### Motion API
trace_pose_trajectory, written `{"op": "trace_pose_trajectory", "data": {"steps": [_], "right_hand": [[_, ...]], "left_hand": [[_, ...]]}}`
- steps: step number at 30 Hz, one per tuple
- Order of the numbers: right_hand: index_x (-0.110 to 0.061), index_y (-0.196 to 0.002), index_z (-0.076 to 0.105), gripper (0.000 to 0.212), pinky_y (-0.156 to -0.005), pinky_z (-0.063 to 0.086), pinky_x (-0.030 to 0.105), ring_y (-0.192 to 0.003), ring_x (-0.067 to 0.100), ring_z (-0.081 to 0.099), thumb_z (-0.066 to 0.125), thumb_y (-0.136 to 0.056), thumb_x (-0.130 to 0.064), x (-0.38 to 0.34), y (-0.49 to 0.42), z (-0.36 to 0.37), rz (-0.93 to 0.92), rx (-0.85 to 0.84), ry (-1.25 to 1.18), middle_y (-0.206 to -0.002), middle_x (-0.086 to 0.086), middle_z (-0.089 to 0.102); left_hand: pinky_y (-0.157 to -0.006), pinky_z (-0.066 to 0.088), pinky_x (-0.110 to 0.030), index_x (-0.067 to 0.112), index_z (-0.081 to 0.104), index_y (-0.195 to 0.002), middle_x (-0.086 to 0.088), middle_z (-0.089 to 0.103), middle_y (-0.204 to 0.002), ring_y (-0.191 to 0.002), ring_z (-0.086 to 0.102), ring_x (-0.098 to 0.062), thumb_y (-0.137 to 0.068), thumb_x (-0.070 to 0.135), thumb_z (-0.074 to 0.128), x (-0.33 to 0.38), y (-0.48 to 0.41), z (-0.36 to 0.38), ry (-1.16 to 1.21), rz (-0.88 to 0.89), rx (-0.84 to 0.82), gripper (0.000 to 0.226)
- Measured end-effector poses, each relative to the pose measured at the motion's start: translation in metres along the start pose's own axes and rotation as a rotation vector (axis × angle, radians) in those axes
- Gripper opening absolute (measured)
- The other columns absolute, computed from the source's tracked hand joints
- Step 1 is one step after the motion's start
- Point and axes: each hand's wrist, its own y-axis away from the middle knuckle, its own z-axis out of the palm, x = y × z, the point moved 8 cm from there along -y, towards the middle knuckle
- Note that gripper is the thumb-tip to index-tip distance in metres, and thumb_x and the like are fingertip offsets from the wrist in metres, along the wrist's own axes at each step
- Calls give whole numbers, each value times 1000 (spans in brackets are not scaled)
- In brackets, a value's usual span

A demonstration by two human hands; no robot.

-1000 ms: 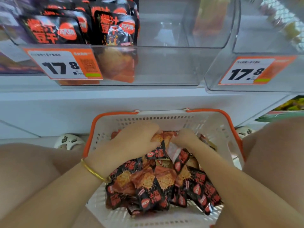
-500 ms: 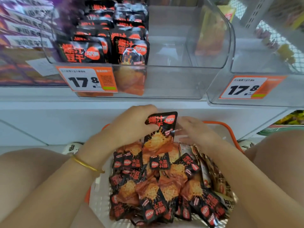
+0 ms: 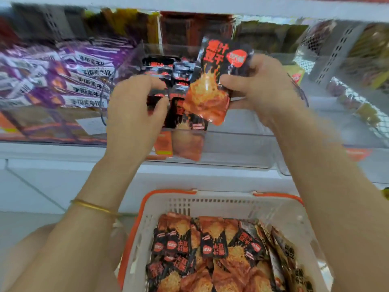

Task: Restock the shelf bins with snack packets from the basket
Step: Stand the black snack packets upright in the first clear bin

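- Right hand (image 3: pixel 259 89) is up at the shelf, thumb and fingers curled round one black-and-orange snack packet (image 3: pixel 212 81). It's held upright with the print facing out, I'd guess so it goes in matching the others.
- Left hand (image 3: pixel 134 110) is just left of it, thumb and fingers pinching the standing packets (image 3: pixel 182 112) at the front of the bin. Probably steadying the row to open a slot.
- Shelf (image 3: pixel 63 163) runs across the far side, white ledge, pretty blurry.
- Basket (image 3: pixel 168 193), white with an orange rim, sits near and low, right under both hands, which keeps the reach short.
- Clear bin (image 3: pixel 242 148) looks like the target: left part stocked, right part looks bare through the plastic.
- Heap of packets (image 3: pixel 212 249) fills the basket, so I'd say there's plenty left to do.
- Purple packets (image 3: pixel 80 81) fill the next bin to the left, not part of this job.
- Gold bangle (image 3: pixel 92 205) on the left wrist.
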Motion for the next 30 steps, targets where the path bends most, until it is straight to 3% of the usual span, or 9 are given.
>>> {"op": "trace_pose_trajectory", "data": {"steps": [2,5,8,11,15,23,25,27,30], "right_hand": [[-6,-95,61,21,-59,59,38,-64,19,62,69,-79,4,13,-11,13,32,-29,141,-84,11,64],[-16,-65,56,26,-49,45,19,-52,5,51,79,-71,-6,45,-16,34,134,-158,573,-66,2,57],[-8,-78,61,21,-63,52,31,-67,18,59,80,-71,-15,57,-17,42,158,-205,809,-79,8,61],[-8,-86,63,22,-73,58,44,-81,29,68,79,-73,-14,61,-16,45,232,-234,681,-87,10,66],[-5,-96,65,29,-76,57,39,-77,26,68,78,-75,-19,54,-26,51,107,-169,762,-86,10,71],[-7,-93,58,37,-53,38,20,-75,18,54,81,-71,-24,53,-29,54,77,-166,912,-82,2,58],[-10,-83,43,42,-52,41,16,-68,19,53,82,-71,-21,46,-23,46,93,-123,808,-71,-1,48],[-12,-89,37,44,-60,46,29,-73,25,56,79,-74,-17,29,-8,32,42,-40,754,-77,3,54],[-17,-83,44,32,-59,49,34,-69,25,63,74,-77,-11,-7,41,1,-149,107,617,-74,6,61]], "left_hand": [[-94,40,-41,10,64,-100,-6,65,-106,-105,58,-28,-82,20,55,-4,2,12,-133,63,-70,22],[-106,27,-45,15,65,-98,-2,65,-108,-109,56,-25,-83,19,57,-7,10,22,-246,48,-94,17],[-110,20,-42,16,67,-96,0,66,-108,-109,55,-23,-83,18,56,-8,13,21,-233,50,-64,18],[-111,17,-39,15,68,-94,0,66,-106,-107,55,-21,-82,17,54,-7,13,21,-211,51,-48,18],[-112,15,-37,16,68,-94,0,66,-106,-108,54,-20,-83,17,53,-6,13,22,-215,62,-52,18],[-116,15,-43,13,66,-100,0,65,-110,-109,55,-21,-88,17,50,-4,15,19,-215,84,-79,21],[-108,27,-43,12,65,-101,0,66,-110,-107,56,-25,-89,16,51,8,20,9,-204,115,-22,20],[-88,34,-41,13,66,-98,2,66,-105,-97,56,-27,-89,18,50,29,33,-3,-192,147,49,19],[-71,40,-41,10,66,-89,-1,66,-90,-80,54,-29,-87,18,48,58,64,18,-71,240,-119,20]]}}
